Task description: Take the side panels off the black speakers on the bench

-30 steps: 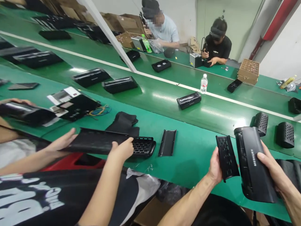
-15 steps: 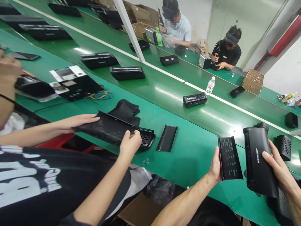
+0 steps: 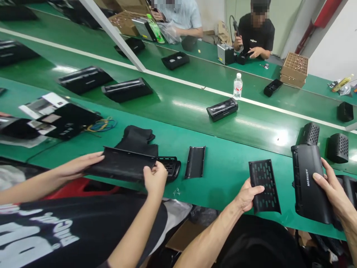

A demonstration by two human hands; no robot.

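Observation:
My left hand (image 3: 249, 195) grips a black slotted panel (image 3: 266, 180) by its left edge, the thumb lying across its face. To the right, my right hand (image 3: 333, 186) is closed around a black housing (image 3: 308, 190) with MERKURY printed on its front. The panel and the housing are apart, both held above the green table (image 3: 220, 175). A solid black panel (image 3: 195, 162) lies on the table left of my left hand. Partly hidden behind my right hand is another dark housing (image 3: 347, 188).
At my left, a co-worker's hands (image 3: 154, 176) hold a long black panel (image 3: 122, 163). Black housings (image 3: 223, 108) and a water bottle (image 3: 238, 87) stand on the green conveyor. Perforated housings (image 3: 338, 147) are at the right. Two people sit across the line.
The view has shifted. My left thumb now lies over the slotted panel's face, and the panel is turned more towards me. The MERKURY housing stays in my right hand.

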